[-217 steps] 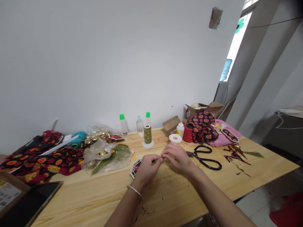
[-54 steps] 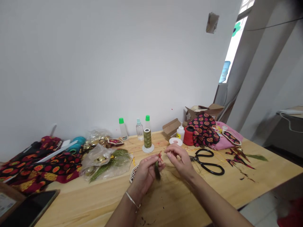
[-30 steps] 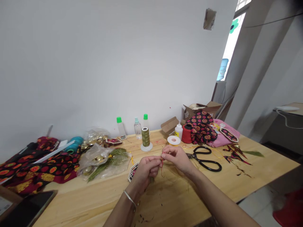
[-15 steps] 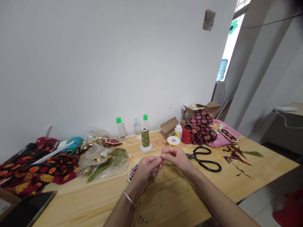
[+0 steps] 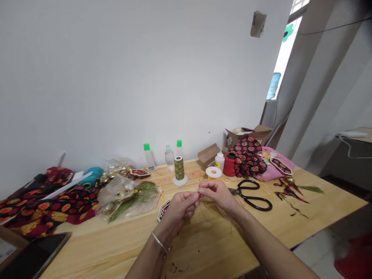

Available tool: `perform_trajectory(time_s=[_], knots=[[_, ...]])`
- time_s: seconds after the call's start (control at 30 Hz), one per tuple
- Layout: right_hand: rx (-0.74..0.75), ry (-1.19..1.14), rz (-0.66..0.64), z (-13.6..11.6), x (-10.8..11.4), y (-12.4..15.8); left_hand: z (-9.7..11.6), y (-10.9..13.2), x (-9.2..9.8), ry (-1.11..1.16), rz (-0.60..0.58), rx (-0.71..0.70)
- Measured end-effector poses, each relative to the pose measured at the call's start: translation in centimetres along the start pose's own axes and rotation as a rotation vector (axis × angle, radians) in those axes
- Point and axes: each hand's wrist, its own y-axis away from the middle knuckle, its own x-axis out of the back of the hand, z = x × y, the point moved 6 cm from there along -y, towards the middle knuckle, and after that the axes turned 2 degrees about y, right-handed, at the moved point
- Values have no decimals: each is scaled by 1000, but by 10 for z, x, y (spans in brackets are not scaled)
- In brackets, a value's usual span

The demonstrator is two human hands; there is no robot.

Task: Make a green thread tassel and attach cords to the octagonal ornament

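**Both hands pinch at one point above the table**

The left hand point(image 5: 180, 204) and the right hand point(image 5: 217, 192) meet fingertip to fingertip over the middle of the wooden table point(image 5: 261, 228). The left hand is curled nearly closed around a green tassel point(image 5: 186, 220). Only the tassel's fringe shows, poking out below the palm on the near side. The tassel's long axis runs from the pinch down and toward the person, so it lies almost wholly within the left hand. The right hand's thumb and forefinger are closed on a bit of red thread point(image 5: 200, 190) at the tassel's top, just right of the left fingertips. Its other fingers are loosely bent. The black scissors point(image 5: 253, 195) lie to the right, nearer the right hand. The olive spool point(image 5: 179, 168) stands beyond the hands.

About two seconds ago the hands were apart and the tassel hung in plain sight. Now they have closed together and the tassel is mostly hidden.
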Motion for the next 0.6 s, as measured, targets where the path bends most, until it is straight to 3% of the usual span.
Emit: perform_trajectory(time_s=[0.13, 0.2, 0.27, 0.43, 0.6], knots=[[93, 205, 108, -8, 6, 2, 4, -1, 4, -17, 85, -55], [245, 359, 208, -20, 12, 7, 5, -2, 8, -28, 137, -75], [419, 510, 220, -33, 11, 11, 4, -3, 11, -44, 168, -74], [694, 906, -37, -50, -3, 10, 3, -2, 13, -70, 188, -71], [745, 1158, -245, -56, -12, 1, 2, 0, 14, -99, 221, -33]])
